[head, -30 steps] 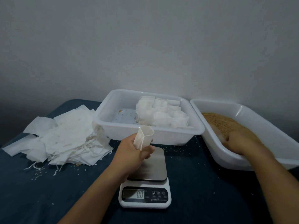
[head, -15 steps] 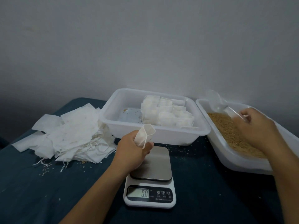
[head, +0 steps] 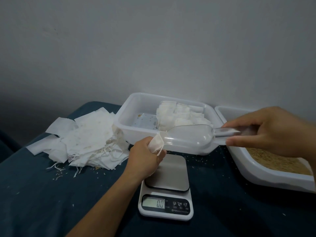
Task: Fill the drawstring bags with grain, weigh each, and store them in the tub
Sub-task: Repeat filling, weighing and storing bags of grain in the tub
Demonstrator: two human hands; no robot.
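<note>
At nine o'clock lay the pile of empty drawstring bags; our left hand clenched an open drawstring bag above the kitchen scale, which read 0.0. Our right hand gripped the clear scoop, its mouth touching the bag, before the storage tub at twelve, with the grain tray at three.

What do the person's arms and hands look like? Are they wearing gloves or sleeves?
No gloves and no sleeves show. The left hand and the right hand are both bare, and so are the forearms as far as the picture reaches. I see no rings, watch or bracelets on them. The fingernails that show on the right hand look short and plain.
</note>
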